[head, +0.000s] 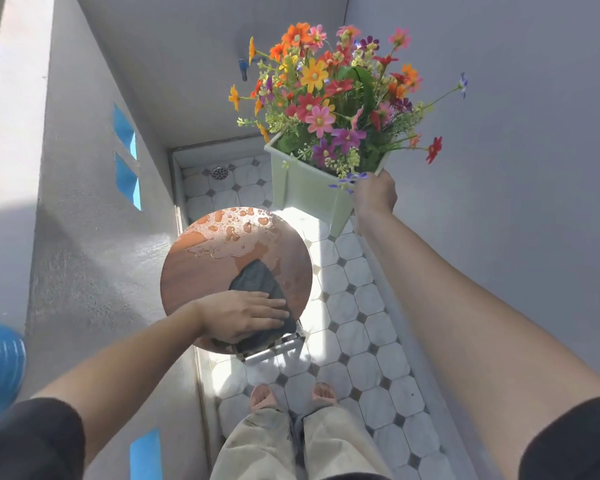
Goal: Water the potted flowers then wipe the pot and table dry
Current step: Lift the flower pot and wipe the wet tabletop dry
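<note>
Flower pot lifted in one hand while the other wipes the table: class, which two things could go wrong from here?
The right hand grips the green pot by one rim corner, tilted in mid-air; it may slip or spill. The left hand presses the dark cloth at the near edge of the table; the puddles at the far side could be missed.

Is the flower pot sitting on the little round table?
No, the right hand holds the flower pot up off the table, where the left hand presses a dark cloth.
</note>
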Demonstrator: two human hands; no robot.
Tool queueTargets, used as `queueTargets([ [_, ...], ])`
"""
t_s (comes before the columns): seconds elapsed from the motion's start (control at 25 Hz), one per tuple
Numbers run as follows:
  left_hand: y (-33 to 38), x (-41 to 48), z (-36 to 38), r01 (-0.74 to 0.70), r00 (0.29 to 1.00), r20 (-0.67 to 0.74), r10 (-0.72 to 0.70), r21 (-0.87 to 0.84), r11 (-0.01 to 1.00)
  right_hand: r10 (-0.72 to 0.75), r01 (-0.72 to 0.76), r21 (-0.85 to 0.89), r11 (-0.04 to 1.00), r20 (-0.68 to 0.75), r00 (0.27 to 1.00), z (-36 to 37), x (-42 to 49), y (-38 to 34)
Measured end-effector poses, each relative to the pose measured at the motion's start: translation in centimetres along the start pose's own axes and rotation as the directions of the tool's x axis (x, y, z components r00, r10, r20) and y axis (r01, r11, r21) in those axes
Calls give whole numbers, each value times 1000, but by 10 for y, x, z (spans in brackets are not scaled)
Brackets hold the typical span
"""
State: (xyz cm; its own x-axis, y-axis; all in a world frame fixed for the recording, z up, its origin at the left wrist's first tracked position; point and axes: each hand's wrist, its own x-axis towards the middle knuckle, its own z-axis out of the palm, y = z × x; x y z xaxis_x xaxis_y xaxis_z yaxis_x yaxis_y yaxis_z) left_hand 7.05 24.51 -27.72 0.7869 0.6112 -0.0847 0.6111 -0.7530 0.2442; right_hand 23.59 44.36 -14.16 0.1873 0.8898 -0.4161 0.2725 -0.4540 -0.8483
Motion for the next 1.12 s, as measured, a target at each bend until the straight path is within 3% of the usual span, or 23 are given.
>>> queueTargets([
  [0.08,-10,-2,0,-65,983,168,68,-24,998,7,-7,4,1000,-8,1000,0,4,6],
  [0.16,-15,-3,7,-44,949,311,48,-21,999,8,-8,3,1000,-9,1000,0,7,7],
  [0.32,-2,10,20,97,970,220,-99,20,995,8,-8,-7,1000,-23,1000,1,12,7],
  [0.44,12,36,19,337,932,145,-332,-16,941,21,-20,33,999,-25,999,3,16,5],
  [0.56,14,67,15,681,732,101,-674,-76,728,12,-11,44,999,-27,1000,6,18,3],
  [0.64,9,85,12,807,589,79,-804,-113,580,-1,2,18,1000,-36,999,8,20,1],
  [0.8,-14,113,4,910,343,28,-939,-258,324,8,-7,49,999,-28,1000,8,27,1],
  [0.88,-28,126,-3,929,201,53,-978,-328,173,-17,17,29,999,-20,1000,7,31,1],
  [0.96,-37,138,-9,911,109,123,-986,-409,49,-41,42,34,999,-17,999,5,33,-2],
  [1.04,-39,135,-21,909,109,138,-984,-415,42,-37,37,44,998,-10,999,5,35,-5],
  [1.08,-41,126,-24,912,167,33,-985,-386,142,-36,36,21,999,-5,999,5,37,-7],
  [1.12,-46,114,-26,886,300,-116,-947,-333,322,-33,33,-18,999,-4,999,5,37,-8],
])
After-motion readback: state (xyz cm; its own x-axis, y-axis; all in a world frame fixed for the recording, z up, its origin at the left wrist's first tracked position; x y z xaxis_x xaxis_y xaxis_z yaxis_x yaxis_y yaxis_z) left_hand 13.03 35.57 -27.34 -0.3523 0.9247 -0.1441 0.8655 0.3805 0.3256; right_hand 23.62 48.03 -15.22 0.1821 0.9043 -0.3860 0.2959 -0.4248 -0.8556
